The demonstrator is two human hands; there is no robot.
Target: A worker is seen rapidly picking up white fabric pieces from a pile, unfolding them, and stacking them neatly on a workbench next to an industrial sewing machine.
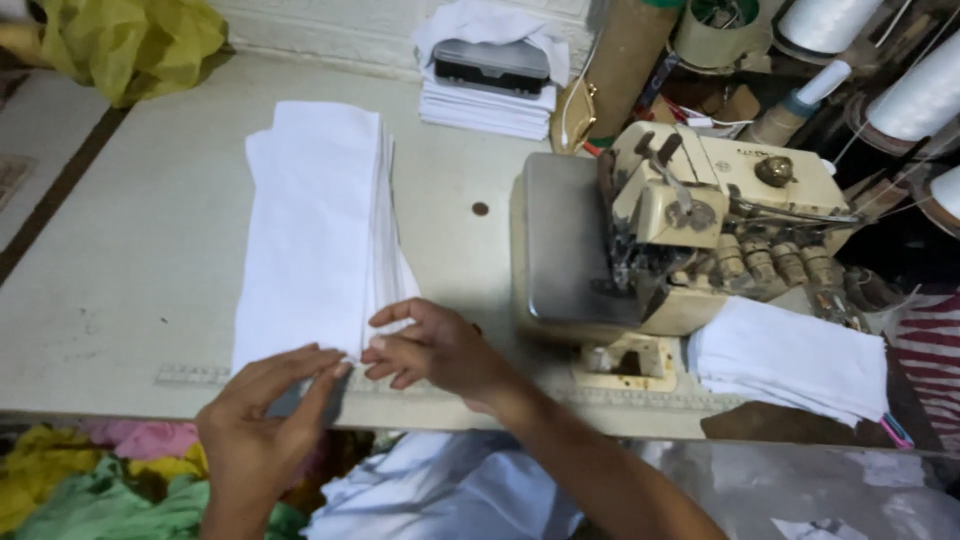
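Presently, both hands meet at the near end of the stack of white fabric strips (pixel 318 225), lying lengthwise on the table (pixel 130 270). Left hand (pixel 262 410) pinches the top layer's corner; right hand (pixel 432 345) has its fingers curled on the edge beside it. Advisable: lift one ply only, keeping edges square. Right of the stack stands the overlock sewing machine (pixel 680 235); farther off, thread cones (pixel 915 95).

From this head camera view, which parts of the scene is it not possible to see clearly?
- Near end of the white fabric stack: covered by the left hand and right hand.
- Needle area of the sewing machine: too small and dark.
- Thread cones: cut off by the top and right edges.
- Coloured cloth under the table: partly hidden by the table edge.
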